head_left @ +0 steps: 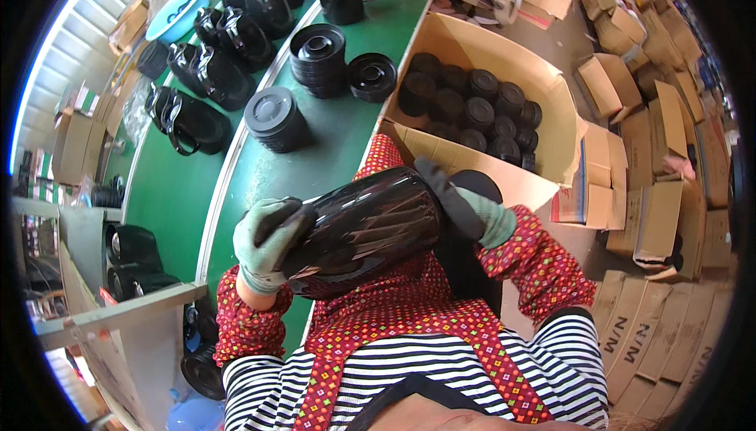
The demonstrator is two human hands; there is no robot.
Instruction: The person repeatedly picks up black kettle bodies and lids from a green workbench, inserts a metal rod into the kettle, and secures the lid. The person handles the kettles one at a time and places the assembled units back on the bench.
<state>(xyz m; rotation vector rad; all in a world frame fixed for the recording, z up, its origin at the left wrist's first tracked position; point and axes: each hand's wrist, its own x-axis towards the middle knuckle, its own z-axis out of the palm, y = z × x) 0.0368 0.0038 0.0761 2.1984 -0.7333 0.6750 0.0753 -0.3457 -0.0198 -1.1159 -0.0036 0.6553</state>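
A glossy black jug body (370,230), shaped like a wide cylinder, lies tilted on its side in front of my chest, its right end higher than its left. My left hand (269,244), in a pale green glove with dark grey fingers, grips the lower left end. At the upper right end, my right hand (470,209), in the same kind of glove, is closed around the rim; some of its fingers are hidden. Nearest on the green table (260,175) stands a stack of round black lids (273,116).
Further up the table are another stack of black discs (318,57), a single round lid (372,75) and several black jugs (197,120). An open carton (551,88) of black round parts adjoins the table's right edge. A metal rail (126,305) is at left; flattened cardboard (654,336) lies right.
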